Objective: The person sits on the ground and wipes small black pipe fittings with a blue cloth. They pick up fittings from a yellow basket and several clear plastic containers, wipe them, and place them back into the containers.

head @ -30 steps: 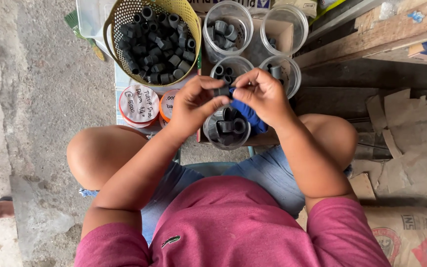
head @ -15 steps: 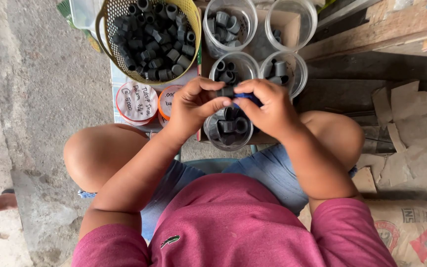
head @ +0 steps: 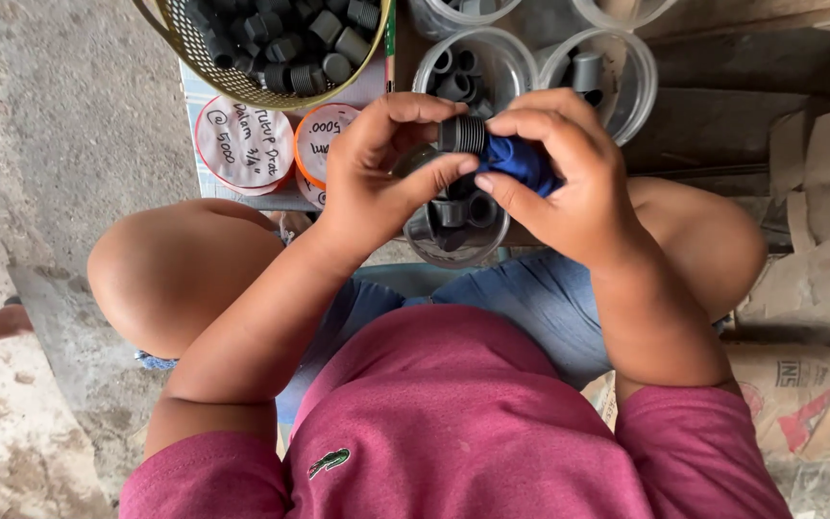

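Two hands pinch a grey threaded pipe fitting above a clear tub, centre frame.

Bare concrete floor (head: 40, 144) lies open at left; the yellow mesh basket (head: 242, 86) of fittings runs off the top edge. The left hand (head: 377, 173) pinches the grey threaded fitting (head: 461, 135); the right hand (head: 569, 183) grips its blue part (head: 516, 159). Clear tubs (head: 617, 86) crowd behind, and cardboard (head: 818, 250) closes the right side.
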